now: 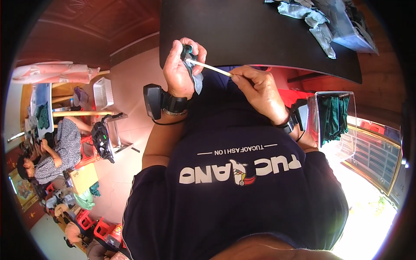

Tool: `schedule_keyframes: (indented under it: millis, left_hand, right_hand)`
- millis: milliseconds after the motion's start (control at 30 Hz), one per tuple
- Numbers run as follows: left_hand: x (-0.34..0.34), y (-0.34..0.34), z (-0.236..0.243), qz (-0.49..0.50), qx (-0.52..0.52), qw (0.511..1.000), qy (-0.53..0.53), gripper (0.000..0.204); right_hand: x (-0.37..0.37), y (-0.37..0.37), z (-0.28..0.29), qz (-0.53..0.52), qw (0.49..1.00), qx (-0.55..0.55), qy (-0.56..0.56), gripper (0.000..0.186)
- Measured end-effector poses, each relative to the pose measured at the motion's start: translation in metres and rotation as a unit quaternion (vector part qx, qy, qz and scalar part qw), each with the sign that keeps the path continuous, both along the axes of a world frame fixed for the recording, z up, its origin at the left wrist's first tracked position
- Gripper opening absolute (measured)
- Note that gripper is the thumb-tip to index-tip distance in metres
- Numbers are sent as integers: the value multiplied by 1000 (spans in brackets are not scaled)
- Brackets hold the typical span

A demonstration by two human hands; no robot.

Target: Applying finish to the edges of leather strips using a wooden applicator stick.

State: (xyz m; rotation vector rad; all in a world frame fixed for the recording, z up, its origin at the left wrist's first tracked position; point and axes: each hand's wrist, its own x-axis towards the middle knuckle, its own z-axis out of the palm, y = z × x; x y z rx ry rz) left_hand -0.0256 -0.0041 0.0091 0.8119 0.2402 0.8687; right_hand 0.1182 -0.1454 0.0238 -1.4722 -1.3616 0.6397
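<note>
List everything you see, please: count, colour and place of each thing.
Stick: one, whitish, centre
Cloth piece: one, green and pale, at stick's tip
Table: one, dark, ahead
Loose cloths: several, pale, table's right
Clear bins: two, transparent, table and right
Draped cloths: several, green, right bin
Basket: one, white, left
Stools: several, red, lower left
Carton: one, tan, left
Other people: at least two, varied clothing, left
Left hand: one, bare, holding cloth piece
Right hand: one, bare, holding stick
</note>
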Motion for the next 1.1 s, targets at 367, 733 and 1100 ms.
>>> schedule_keyframes:
  millis: [367, 733, 1100]
  left_hand:
    - [2, -9, 6, 43, 6, 998, 45, 36]
    - [1, -14, 9, -53, 139, 978, 148, 52]
    - [4, -19, 5, 68, 5, 996, 55, 38]
  right_hand:
    - [-1, -1, -2, -36, 999, -33, 15, 10]
    - [-2, -5, -3, 48, 986, -62, 145, 13]
    - [-7, 1, -5, 36, 979, -113, 167, 18]
